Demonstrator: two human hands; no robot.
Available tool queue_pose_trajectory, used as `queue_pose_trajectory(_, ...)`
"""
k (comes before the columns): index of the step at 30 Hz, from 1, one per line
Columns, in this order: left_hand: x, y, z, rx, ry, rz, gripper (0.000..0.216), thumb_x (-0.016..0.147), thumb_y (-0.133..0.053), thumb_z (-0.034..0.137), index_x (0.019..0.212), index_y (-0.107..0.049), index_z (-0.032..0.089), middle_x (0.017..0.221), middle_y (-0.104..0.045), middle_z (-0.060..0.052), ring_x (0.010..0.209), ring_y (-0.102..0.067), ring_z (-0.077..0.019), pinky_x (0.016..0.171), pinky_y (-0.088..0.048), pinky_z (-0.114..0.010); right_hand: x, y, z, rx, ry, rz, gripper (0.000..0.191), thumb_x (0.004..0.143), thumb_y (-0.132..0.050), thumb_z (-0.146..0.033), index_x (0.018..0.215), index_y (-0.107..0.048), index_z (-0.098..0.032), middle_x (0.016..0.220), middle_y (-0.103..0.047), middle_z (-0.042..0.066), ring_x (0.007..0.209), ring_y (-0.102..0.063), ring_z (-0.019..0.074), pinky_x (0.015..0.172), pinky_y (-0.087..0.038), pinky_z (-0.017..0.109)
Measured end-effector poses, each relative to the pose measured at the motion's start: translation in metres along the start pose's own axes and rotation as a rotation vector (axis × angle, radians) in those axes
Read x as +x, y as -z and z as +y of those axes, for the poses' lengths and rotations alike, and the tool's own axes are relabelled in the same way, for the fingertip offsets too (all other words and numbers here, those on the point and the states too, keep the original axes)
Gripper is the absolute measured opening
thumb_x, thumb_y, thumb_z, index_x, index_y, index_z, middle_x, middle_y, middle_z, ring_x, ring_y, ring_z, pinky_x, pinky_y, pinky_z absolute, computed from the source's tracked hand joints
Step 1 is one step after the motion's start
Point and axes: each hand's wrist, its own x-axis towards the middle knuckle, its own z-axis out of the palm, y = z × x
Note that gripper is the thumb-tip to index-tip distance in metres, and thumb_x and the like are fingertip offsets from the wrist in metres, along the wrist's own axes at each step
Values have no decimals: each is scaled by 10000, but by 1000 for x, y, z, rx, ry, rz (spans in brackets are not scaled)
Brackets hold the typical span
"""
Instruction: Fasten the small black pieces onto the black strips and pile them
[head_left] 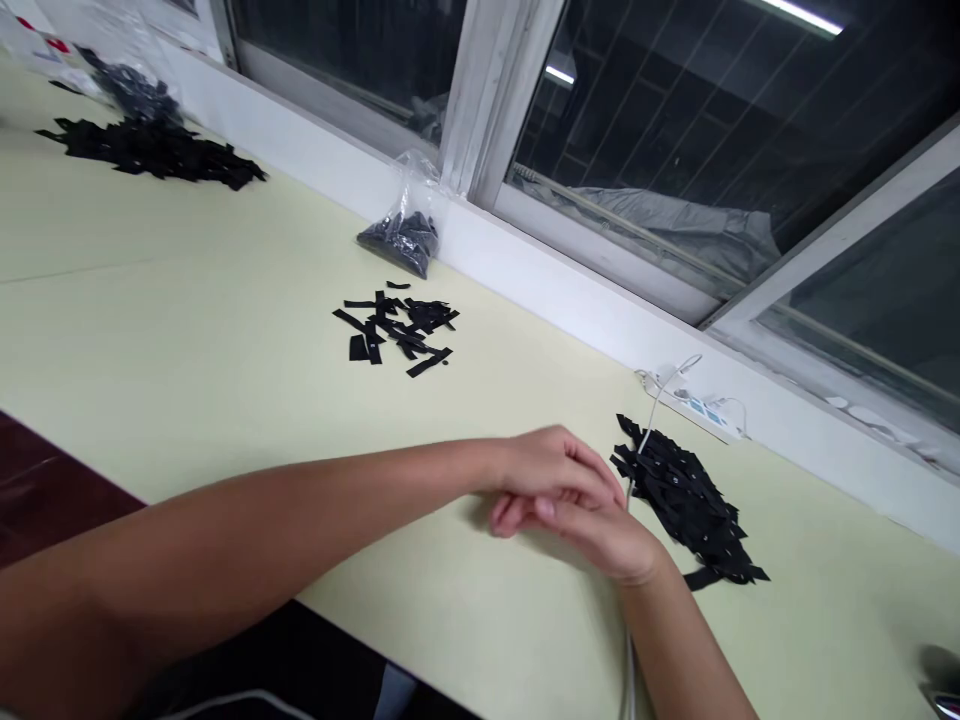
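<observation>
Hands meet on the pale table [187, 300]: left hand [555, 470] overlaps right hand [600, 535], fingers curled; whether either holds anything cannot be told. Pile of black fabric strips [686, 500] lies just beside them, white cable [651, 420] crossing it.

Nearest pile: a heap of small black fabric strips [690, 500] is spread on the pale yellow-green tabletop, just beside the clasped hands.
Form: flat, short pieces are stacked loosely and overlapped at mixed angles; tiny pale dots are seen on several.
Stray piece: one strip is set slightly apart at the heap's near edge.
</observation>
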Motion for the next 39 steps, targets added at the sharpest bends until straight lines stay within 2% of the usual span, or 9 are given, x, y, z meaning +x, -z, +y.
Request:
queue_pose_trajectory(1, 4, 11, -2, 11, 4, 144, 172, 831, -589, 269, 818, -743, 195, 833, -733, -27, 760, -680, -163, 654, -556, -256, 2, 3, 1, 64, -16, -101, 321, 831, -665, -497, 855, -767, -193, 945, -747, 85, 928, -708, 253, 855, -561, 420)
queue_pose_trajectory(2, 7, 24, -5, 38, -8, 298, 200, 850, -568, 288, 815, -727, 172, 834, -731, -45, 737, -671, -162, 637, -547, -263, 4, 8, 4, 133, 1, -50, 295, 841, -668, -470, 935, -758, -205, 1023, -738, 84, 961, -699, 245, 876, -553, 419)
queue_pose_trajectory(6, 6, 89, -11, 601, -199, 808, 203, 870, -519, 272, 849, -693, 170, 868, -709, -56, 764, -632, -176, 740, -506, -309, 13, 33, 26, 8, 34, 500, 316, 759, -772, -457, 900, -727, -179, 897, -719, 68, 767, -655, 167, 703, -539, 284)
queue_pose_trajectory(9, -10, 129, -10, 1015, -71, 987, 213, 793, -592, 265, 980, -651, 182, 945, -684, -88, 833, -617, -230, 777, -487, -351, 16, 44, 38, -55, 12, 614, 386, 727, -775, -516, 858, -706, -160, 845, -704, 72, 666, -603, 146, 609, -497, 266)
queue_pose_trajectory(15, -50, 168, 10, 1212, 564, 896, 220, 657, -653, 324, 812, -651, 168, 887, -681, -137, 837, -628, -295, 724, -480, -365, 18, 41, 36, -136, -19, 584, 452, 704, -744, -593, 816, -686, -159, 754, -665, 57, 632, -567, 150, 585, -466, 272)
queue_pose_trajectory(21, -58, 158, 28, 1194, 738, 706, 213, 627, -655, 305, 795, -677, 176, 838, -686, -140, 835, -647, -322, 706, -483, -374, 17, 43, 39, -229, 8, 607, 413, 751, -695, -579, 818, -675, -171, 748, -653, 36, 594, -513, 131, 569, -418, 266)
queue_pose_trajectory(29, -53, 160, 16, 1170, 644, 671, 173, 613, -666, 213, 776, -682, 157, 841, -692, -142, 808, -644, -293, 718, -466, -360, 17, 44, 42, -341, 20, 583, 334, 803, -648, -512, 817, -677, -180, 717, -637, 21, 618, -506, 142, 596, -390, 273)
queue_pose_trajectory(33, -48, 162, 4, 1124, 355, 628, 128, 686, -618, 235, 789, -675, 184, 885, -703, -83, 775, -613, -216, 681, -432, -300, 17, 43, 41, -348, 25, 574, 339, 803, -640, -516, 816, -677, -179, 722, -649, 26, 619, -516, 148, 592, -380, 275)
queue_pose_trajectory(39, -31, 147, -6, 1070, -40, 782, 148, 833, -538, 264, 902, -646, 190, 852, -677, -39, 758, -584, -171, 685, -407, -281, 17, 44, 43, -336, 30, 573, 344, 806, -638, -522, 828, -677, -181, 726, -650, 22, 620, -522, 147, 597, -388, 276)
